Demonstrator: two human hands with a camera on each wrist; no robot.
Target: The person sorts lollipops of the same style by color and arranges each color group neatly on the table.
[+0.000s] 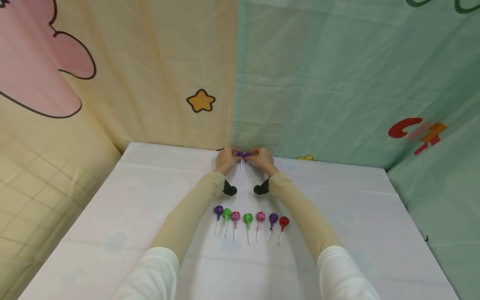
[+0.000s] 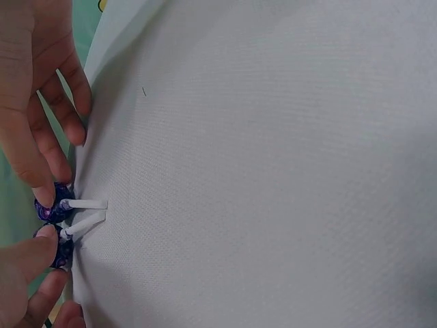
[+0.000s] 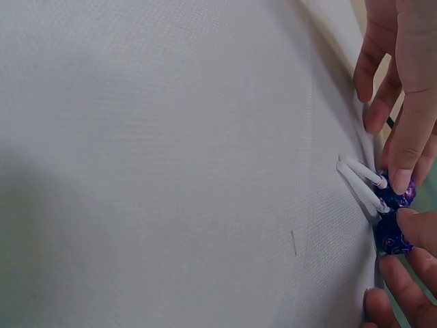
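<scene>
At the table's far edge, my left hand and right hand each pinch a purple-wrapped lollipop by its round head. In the left wrist view, the left hand's lollipop is the lower one, the right hand's lollipop the upper one. Their heads lie side by side. The white sticks point back toward me, and their free ends come close together in a V. Thumb and fingers cover part of each wrapper. The right hand's other fingers spread loosely beside the table edge.
Nearer me lies a row of several wrapped lollipops, sticks toward me: purple, green, pink, green, pink, purple and red. Printed curtains hang behind the white table.
</scene>
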